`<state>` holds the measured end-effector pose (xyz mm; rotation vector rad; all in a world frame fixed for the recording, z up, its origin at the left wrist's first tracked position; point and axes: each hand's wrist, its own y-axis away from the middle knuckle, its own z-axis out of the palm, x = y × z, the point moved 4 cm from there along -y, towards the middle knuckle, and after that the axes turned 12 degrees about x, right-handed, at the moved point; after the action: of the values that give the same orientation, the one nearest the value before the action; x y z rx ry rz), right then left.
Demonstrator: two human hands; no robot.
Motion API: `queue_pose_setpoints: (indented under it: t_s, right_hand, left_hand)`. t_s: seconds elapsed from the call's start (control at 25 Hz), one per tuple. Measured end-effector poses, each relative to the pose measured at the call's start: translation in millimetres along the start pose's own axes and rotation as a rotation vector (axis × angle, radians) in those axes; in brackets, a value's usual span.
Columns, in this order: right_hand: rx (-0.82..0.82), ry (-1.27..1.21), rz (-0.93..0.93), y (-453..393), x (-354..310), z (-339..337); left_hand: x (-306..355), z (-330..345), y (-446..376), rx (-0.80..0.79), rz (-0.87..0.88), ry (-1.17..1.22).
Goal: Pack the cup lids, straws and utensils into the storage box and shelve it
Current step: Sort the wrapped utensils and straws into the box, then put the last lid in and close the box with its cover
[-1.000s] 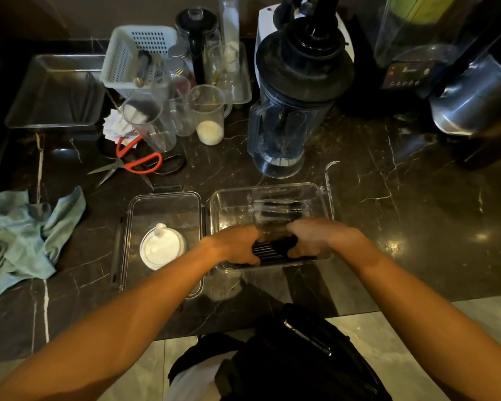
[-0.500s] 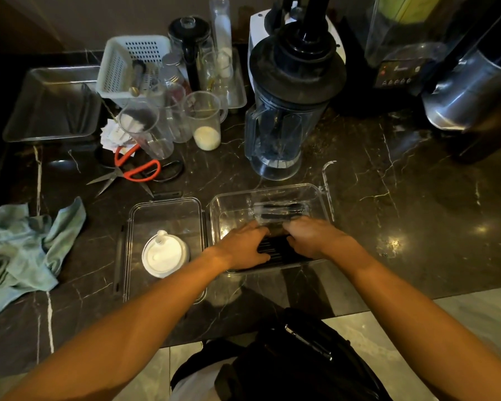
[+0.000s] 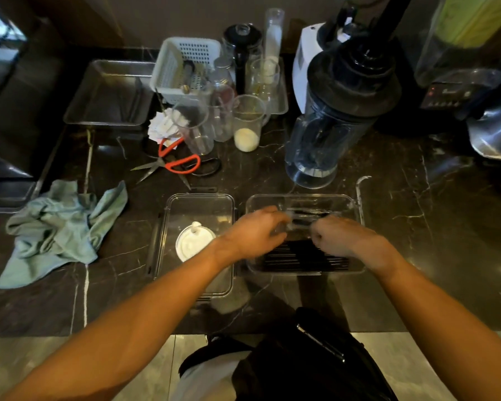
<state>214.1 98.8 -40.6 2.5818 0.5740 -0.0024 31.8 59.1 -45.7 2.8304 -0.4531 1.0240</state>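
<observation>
A clear storage box (image 3: pixel 356 204) stands open on the dark marble counter. Black straws (image 3: pixel 301 257) lie in a row along its near side. Clear-wrapped black utensils (image 3: pixel 310 211) lie along its far side. My left hand (image 3: pixel 255 234) and my right hand (image 3: pixel 340 237) are both inside the box, their fingers curled on the two ends of a wrapped utensil pack; the view there is blurred. To the left lies the box's clear cover (image 3: pixel 200 201) with a white cup lid (image 3: pixel 194 241) resting in it.
A blender jar (image 3: pixel 315 146) stands just behind the box. Red-handled scissors (image 3: pixel 180 163), several clear measuring cups (image 3: pixel 248 123), a white basket (image 3: pixel 182 68) and a metal tray (image 3: pixel 107 94) fill the back left. A green cloth (image 3: pixel 61 227) lies at the left.
Both hands have left the black straws at the near side of the box and moved to the wrapped utensils at its far side. The straws now lie uncovered.
</observation>
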Motion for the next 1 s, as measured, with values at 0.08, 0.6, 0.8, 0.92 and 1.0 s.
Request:
queue_pose_setpoints:
  t_s: [0.08, 0.6, 0.8, 0.92, 1.0]
  right_hand:
    - [0.073, -0.061, -0.009, -5.8, -19.4, -18.2]
    - [0.266, -0.645, -0.022, -46.1, -184.5, -9.3]
    - [0.070, -0.632, 0.139, -54.2, -210.4, 33.1]
    - [0.039, -0.789, 0.249, -55.2, -212.3, 51.2]
    - [0.001, -0.889, 0.325, -55.3, -209.9, 51.6]
  left_hand:
    - [-17.1, -18.9, 8.9, 0.120, -0.083, 0.088]
    - [-151.1, -67.6, 141.7, 0.506, -1.018, 0.359]
    - [-151.0, -43.6, 158.6, 0.397, -1.032, 0.468]
    - [-153.8, -27.7, 160.0, 0.366, -1.040, 0.527]
    - [-153.6, -29.9, 157.0, 0.373, -1.050, 0.569]
